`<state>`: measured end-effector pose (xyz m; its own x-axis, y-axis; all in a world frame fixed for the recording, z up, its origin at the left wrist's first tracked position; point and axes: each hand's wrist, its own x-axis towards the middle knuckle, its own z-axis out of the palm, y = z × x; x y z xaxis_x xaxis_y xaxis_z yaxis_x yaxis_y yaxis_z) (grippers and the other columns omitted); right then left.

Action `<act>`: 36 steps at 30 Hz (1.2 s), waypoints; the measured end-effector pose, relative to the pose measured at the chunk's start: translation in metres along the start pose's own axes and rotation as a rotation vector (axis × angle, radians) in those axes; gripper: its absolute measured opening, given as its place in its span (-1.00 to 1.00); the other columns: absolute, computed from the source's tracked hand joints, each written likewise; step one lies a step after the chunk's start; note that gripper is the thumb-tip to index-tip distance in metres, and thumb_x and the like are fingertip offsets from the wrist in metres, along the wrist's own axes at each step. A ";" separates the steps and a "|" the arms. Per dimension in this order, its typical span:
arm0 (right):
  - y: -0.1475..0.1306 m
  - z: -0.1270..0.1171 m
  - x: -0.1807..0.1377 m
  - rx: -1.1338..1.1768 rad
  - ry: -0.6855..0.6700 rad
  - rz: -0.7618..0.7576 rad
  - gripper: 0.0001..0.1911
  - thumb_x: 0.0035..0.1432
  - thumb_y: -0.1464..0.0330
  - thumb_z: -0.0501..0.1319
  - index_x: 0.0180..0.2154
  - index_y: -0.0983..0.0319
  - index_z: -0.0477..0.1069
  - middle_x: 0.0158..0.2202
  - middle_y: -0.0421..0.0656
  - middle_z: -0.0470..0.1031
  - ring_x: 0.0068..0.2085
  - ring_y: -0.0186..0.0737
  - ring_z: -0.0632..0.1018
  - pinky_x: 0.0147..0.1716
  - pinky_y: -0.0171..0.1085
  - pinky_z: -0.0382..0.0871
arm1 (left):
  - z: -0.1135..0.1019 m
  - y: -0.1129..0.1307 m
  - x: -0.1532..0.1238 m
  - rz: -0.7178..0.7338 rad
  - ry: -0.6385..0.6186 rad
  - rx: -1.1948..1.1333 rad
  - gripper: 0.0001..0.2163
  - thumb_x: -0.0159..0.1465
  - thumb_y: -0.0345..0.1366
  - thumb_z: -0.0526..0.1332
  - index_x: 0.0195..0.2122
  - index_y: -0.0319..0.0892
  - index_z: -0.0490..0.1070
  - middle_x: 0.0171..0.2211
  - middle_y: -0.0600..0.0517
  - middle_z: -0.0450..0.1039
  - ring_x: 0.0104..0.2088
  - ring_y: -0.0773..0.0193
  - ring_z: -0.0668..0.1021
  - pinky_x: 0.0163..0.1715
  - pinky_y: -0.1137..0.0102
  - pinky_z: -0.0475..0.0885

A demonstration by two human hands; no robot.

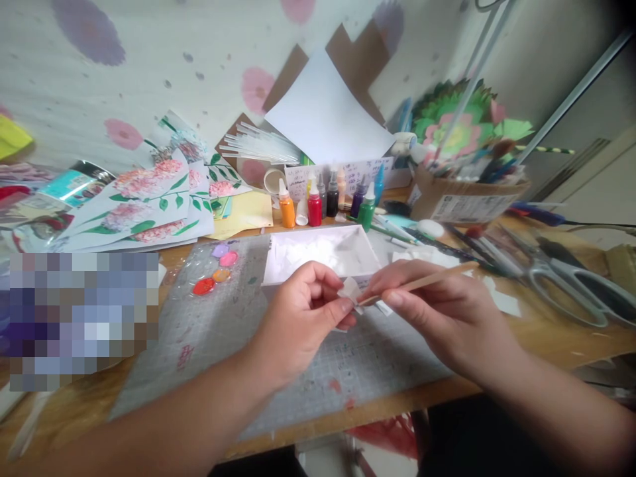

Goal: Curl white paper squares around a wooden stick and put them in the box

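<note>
My left hand point(311, 301) pinches a small white paper piece point(352, 289) between thumb and fingers, above the grey cutting mat point(223, 358). From the right, my right hand point(437, 305) grips a thin wooden stick point(440, 277), held like a pen. The stick's lower end meets the paper piece at my left fingertips; its exact contact is partly hidden by the fingers. Just behind both hands stands a white open box point(278, 265) with white pieces inside, blurred by glare. Paint blobs in red, orange, pink and purple lie on a clear palette point(191, 291) to the left.
Several paint bottles point(315, 205) stand behind the box. Large scissors point(561, 281) lie at the right, near white paper scraps point(501, 297). A cardboard box point(477, 202) holds brushes at the back right. Flower paintings point(154, 199) are stacked at the back left.
</note>
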<state>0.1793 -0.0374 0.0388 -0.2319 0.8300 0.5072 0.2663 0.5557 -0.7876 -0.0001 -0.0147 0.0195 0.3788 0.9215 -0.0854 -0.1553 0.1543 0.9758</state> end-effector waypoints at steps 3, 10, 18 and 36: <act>0.001 0.001 0.000 0.006 -0.006 -0.011 -0.88 0.19 0.45 0.22 -0.28 0.15 0.52 -0.37 -0.16 0.57 -0.30 -0.24 0.59 -0.34 -0.30 0.48 | 0.000 0.000 0.000 0.003 -0.003 -0.002 -0.83 0.16 -0.38 0.29 -0.35 -0.18 0.25 -0.50 0.19 0.39 -0.49 0.43 0.53 -0.42 0.49 0.42; 0.002 0.000 0.000 -0.021 0.008 -0.006 -0.88 0.20 0.44 0.20 -0.30 0.14 0.51 -0.36 -0.16 0.58 -0.28 -0.23 0.59 -0.32 -0.28 0.49 | 0.000 0.002 -0.002 -0.003 -0.016 -0.014 -0.85 0.16 -0.38 0.26 -0.33 -0.17 0.25 -0.49 0.15 0.43 -0.46 0.41 0.52 -0.38 0.46 0.40; 0.002 0.003 -0.002 0.014 0.013 -0.013 -0.89 0.20 0.45 0.20 -0.29 0.16 0.49 -0.38 -0.17 0.57 -0.29 -0.23 0.59 -0.32 -0.28 0.49 | 0.000 0.000 -0.002 0.003 -0.013 0.057 -0.85 0.15 -0.40 0.25 -0.34 -0.16 0.25 -0.52 0.19 0.36 -0.48 0.44 0.48 -0.41 0.49 0.36; 0.030 0.000 0.027 -0.364 0.370 0.075 -0.89 0.13 0.41 0.25 -0.44 0.17 0.51 -0.40 -0.17 0.58 -0.35 -0.19 0.56 -0.31 -0.19 0.43 | 0.000 0.001 0.001 0.009 0.056 0.104 -0.83 0.14 -0.43 0.24 -0.34 -0.16 0.22 -0.55 0.20 0.37 -0.52 0.44 0.45 -0.46 0.51 0.32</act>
<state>0.1808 0.0020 0.0293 0.1292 0.7927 0.5957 0.5930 0.4197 -0.6871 0.0000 -0.0136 0.0208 0.3262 0.9415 -0.0846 -0.0614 0.1104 0.9920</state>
